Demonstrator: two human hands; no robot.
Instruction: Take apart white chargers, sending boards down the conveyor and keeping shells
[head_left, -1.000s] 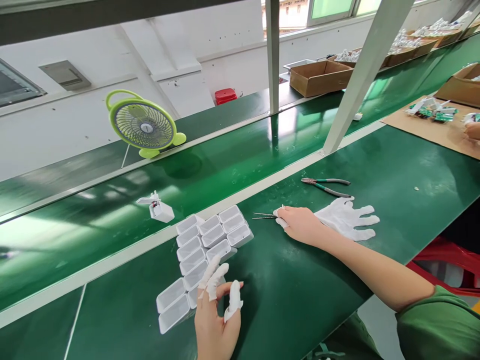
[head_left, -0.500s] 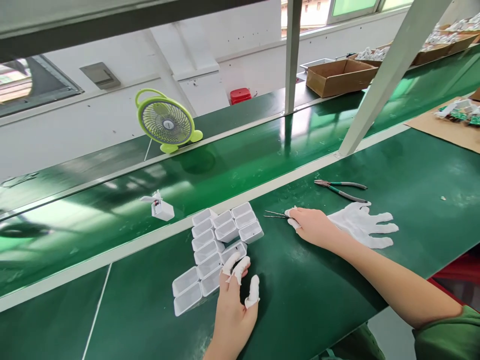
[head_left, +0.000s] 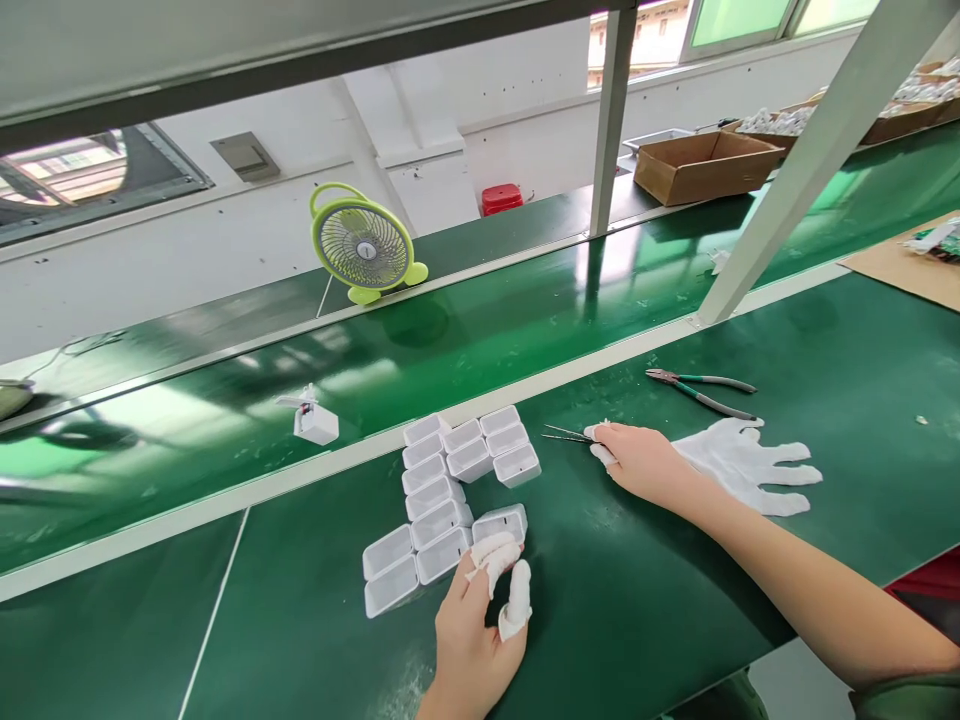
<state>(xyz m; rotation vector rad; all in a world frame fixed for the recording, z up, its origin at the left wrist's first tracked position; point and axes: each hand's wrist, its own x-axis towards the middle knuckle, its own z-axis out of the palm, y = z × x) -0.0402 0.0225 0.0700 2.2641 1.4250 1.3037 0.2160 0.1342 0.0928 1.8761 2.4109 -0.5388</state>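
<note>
White, rectangular, open-topped plastic box (head_left: 510, 522) sits on the green tabletop (head_left: 615, 570), at the right side of a cluster of matching white plastic boxes (head_left: 433, 497); cannot tell if it touches its neighbour. Left hand (head_left: 478, 625) is at its near edge, fingers bent, white-wrapped fingertips overlapping the rim, wrapped thumb (head_left: 516, 600) standing apart from the box; cannot tell whether the hand actually grips it. Cluster boxes stand in uneven rows, open sides up, most side by side, back ones next to the pale rail (head_left: 570, 370). Right hand (head_left: 637, 462) is closed around slim metal tweezers (head_left: 564, 437), tips pointing left toward the cluster, not touching it; its thumb and a finger are also wrapped white. White fabric glove (head_left: 757, 465) lies flat just beyond the right wrist, fingers spread to the right. Pliers with green-and-grey handles (head_left: 679, 381) lie behind the glove, handle end close to it. Past the rail, a small white block-shaped part with prongs (head_left: 316, 425) is on the shiny green belt (head_left: 495, 345). Farther back: lime-green round fan (head_left: 365, 245) and open brown cardboard carton (head_left: 697, 182). Far right, brown cardboard sheet (head_left: 911, 265).
</note>
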